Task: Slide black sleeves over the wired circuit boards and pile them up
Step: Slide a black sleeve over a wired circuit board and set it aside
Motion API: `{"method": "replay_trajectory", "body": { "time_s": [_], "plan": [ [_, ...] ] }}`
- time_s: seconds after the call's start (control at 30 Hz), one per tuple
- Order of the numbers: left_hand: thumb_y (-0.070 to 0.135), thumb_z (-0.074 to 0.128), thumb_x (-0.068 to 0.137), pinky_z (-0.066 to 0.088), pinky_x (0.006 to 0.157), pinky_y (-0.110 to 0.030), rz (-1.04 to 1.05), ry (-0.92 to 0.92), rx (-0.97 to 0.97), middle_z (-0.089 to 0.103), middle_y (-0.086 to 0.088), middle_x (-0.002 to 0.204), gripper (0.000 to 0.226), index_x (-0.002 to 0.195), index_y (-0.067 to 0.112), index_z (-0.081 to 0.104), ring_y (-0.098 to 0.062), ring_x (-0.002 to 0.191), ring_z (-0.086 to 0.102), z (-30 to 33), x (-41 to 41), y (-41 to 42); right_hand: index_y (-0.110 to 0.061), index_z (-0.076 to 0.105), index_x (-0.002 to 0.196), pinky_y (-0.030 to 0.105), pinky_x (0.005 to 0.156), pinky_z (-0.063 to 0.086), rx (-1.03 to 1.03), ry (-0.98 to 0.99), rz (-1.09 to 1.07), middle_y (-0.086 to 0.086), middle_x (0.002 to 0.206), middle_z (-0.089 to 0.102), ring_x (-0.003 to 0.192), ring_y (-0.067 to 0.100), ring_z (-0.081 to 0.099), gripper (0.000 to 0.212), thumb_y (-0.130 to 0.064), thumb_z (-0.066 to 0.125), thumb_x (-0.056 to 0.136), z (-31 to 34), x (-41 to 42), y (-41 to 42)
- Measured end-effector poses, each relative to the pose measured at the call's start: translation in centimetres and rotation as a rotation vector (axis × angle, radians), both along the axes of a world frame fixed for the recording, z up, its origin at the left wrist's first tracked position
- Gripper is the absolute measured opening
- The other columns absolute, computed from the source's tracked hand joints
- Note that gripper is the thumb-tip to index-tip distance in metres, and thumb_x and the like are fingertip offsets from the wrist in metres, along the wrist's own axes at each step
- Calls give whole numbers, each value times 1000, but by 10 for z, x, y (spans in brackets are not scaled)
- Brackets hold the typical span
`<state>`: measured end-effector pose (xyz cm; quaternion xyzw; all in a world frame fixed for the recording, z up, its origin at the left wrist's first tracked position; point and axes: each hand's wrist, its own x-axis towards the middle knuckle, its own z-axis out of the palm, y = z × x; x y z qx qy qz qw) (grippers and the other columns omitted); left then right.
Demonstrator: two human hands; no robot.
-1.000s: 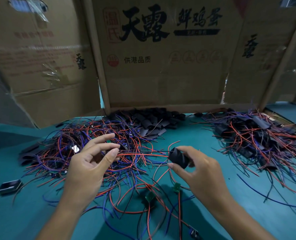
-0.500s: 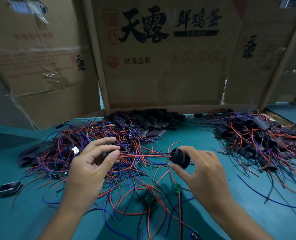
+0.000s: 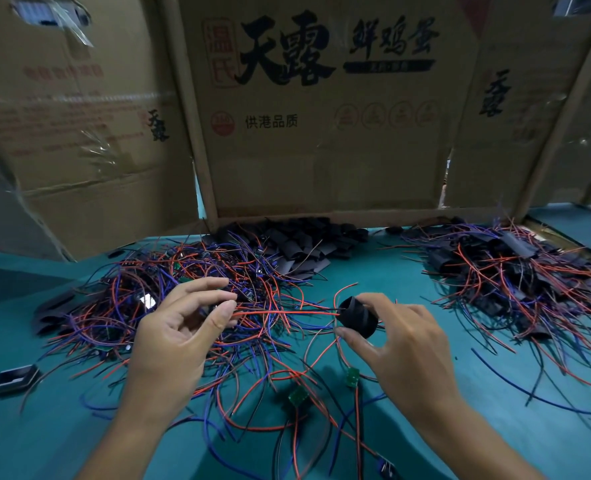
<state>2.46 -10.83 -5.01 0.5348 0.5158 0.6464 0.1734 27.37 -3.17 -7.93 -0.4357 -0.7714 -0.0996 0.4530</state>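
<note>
A black sleeve [image 3: 356, 317] is pinched by the right hand [image 3: 401, 348] above the surface's middle; red wires [image 3: 287, 311] are pinched by the left hand [image 3: 180, 337]. Snagged strands may buckle at the sleeve mouth, or drag the left pile [image 3: 169, 292].

Dim, bluish light; soft arm shadows fall on the teal work surface [image 3: 495, 427]. Wide-angle bending bows the brown cardboard boxes [image 3: 321, 161] at the edges; corners blur.

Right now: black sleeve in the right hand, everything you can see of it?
The sleeve is a short matte black tube, squeezed open, its mouth facing left. The right hand pinches it between thumb below and forefinger above, raised over the teal table. Red wires run from the left hand into its mouth.
</note>
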Motion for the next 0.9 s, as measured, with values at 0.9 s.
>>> {"method": "replay_trajectory", "body": {
  "time_s": [0.9],
  "plan": [
    [33, 73, 84, 49, 71, -21, -172, 359, -24, 65, 6, 92, 11, 94, 30, 69, -16, 84, 64, -14, 39, -1, -30, 63, 110, 16, 81, 44, -498, 48, 563, -17, 98, 65, 90, 1, 57, 29, -42, 71, 84, 1, -16, -15]
  ]
}}
